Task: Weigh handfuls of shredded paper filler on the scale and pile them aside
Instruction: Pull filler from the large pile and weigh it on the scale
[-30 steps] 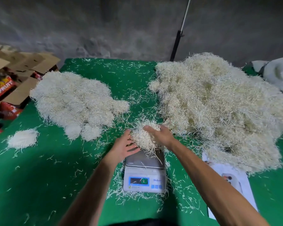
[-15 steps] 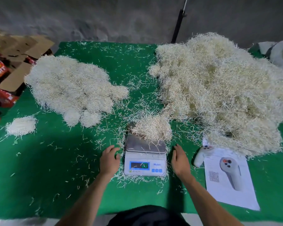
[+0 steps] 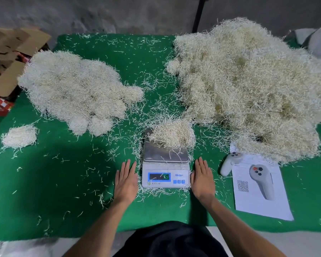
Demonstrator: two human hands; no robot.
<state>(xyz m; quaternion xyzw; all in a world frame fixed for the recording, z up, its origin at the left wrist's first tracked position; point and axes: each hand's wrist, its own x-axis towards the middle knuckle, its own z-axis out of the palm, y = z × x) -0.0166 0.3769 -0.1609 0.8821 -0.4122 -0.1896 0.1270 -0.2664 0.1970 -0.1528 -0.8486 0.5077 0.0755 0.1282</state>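
A white digital scale (image 3: 165, 178) with a steel pan stands on the green table near me. A handful of shredded paper filler (image 3: 173, 134) lies on the far part of the pan. My left hand (image 3: 126, 180) lies flat on the cloth just left of the scale, fingers straight. My right hand (image 3: 202, 178) lies flat just right of it. Neither hand holds anything. A big loose heap of filler (image 3: 248, 86) fills the right side. A flatter pile of rounded clumps (image 3: 72, 89) covers the left, with one small clump (image 3: 19, 136) apart from it.
A white controller (image 3: 228, 164) and a printed sheet (image 3: 259, 190) lie right of the scale. Open cardboard boxes (image 3: 9, 58) stand beyond the table's left edge. A black pole (image 3: 198, 13) rises behind the table. Loose strands litter the green cloth (image 3: 54, 182).
Both hands let go of the handful on the scale pan and drew back toward me, settling flat on the cloth on either side of the scale.
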